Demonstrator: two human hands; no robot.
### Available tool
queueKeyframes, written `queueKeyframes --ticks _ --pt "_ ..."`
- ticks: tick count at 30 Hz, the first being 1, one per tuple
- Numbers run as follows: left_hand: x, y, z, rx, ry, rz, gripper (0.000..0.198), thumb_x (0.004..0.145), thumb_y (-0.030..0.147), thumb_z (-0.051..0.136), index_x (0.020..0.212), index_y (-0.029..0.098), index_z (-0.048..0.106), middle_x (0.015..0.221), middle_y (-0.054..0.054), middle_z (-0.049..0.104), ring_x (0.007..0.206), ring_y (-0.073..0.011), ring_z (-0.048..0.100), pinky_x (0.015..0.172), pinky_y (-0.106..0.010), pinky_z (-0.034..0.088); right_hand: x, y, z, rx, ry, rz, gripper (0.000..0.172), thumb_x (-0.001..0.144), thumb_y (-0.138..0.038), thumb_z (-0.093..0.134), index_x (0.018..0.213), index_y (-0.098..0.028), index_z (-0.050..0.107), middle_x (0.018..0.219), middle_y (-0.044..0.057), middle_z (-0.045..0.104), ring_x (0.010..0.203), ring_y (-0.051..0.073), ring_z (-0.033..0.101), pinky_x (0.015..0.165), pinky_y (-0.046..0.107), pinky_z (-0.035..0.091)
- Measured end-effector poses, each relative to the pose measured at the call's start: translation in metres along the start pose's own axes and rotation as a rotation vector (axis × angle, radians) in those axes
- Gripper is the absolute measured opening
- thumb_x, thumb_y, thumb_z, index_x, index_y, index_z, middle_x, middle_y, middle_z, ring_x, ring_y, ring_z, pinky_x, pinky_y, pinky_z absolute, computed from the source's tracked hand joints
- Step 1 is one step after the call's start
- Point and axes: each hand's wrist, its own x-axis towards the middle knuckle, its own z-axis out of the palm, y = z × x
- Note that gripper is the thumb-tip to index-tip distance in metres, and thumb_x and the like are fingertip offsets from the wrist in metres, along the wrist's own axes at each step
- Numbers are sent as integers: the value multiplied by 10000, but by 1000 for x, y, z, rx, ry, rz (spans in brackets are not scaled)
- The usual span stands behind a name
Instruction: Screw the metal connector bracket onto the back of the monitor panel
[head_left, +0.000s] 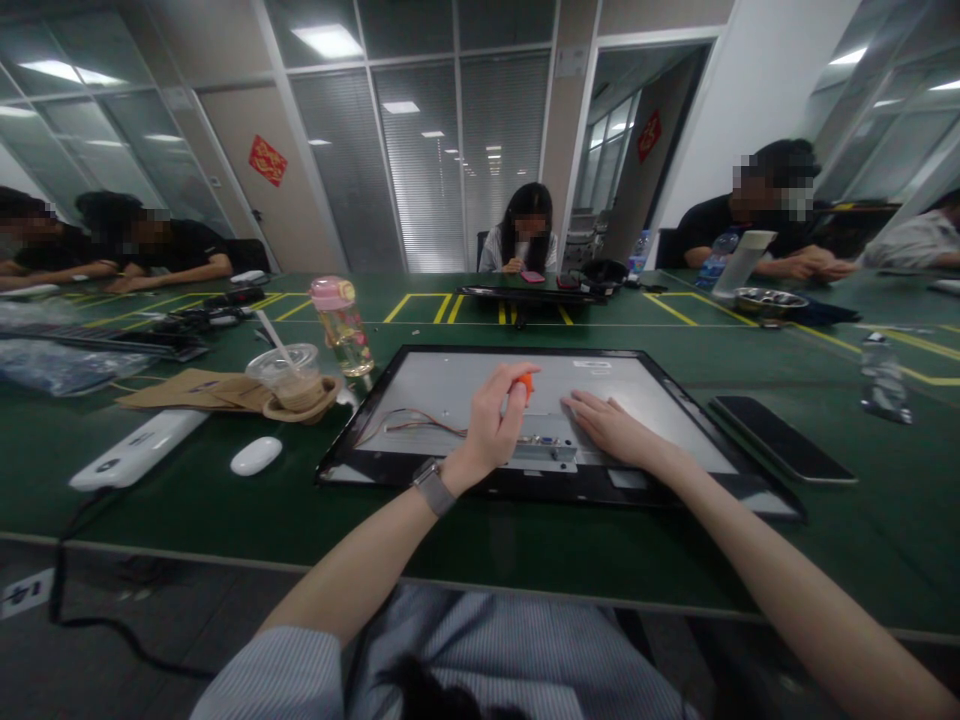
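Note:
A display panel (420,385) lies flat on the green table in front of me, its grey metal back up within a black frame. Above its middle, my left hand (495,415) pinches a small orange object (526,381) between thumb and fingers; most of it is hidden, so its kind cannot be told. My right hand (611,425) rests on the metal back with fingers stretched out, holding nothing. Just below the left hand is a metal bracket (551,455) with connector ports. Thin coloured wires (424,420) run from it toward the panel's left side.
Left of the panel stand a pink-lidded bottle (345,325) and an iced drink cup (289,375), near a white mouse (256,456) and a white power strip (142,448). A black phone (780,438) lies to the right. Several people sit across the table (480,545).

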Motion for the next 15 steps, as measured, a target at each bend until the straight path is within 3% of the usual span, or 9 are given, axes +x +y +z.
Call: queueKeyframes --ticks 8,15 --pt "-1 -1 1 -13 2 -29 308 1137 334 383 1182 187 650 866 -18 615 736 -148 570 711 -288 506 1 -2 1 -12 2 3 568 1099 -275 249 1615 -166 459 1666 220 464 1521 345 483 1195 620 432" --pt "-1 -2 2 -19 7 -28 300 1137 322 386 1188 193 652 866 -13 613 724 -142 566 698 -281 502 1 2 6 -14 41 -12 562 1090 -269 279 1607 -197 485 1645 215 495 1486 360 526 1180 633 447"
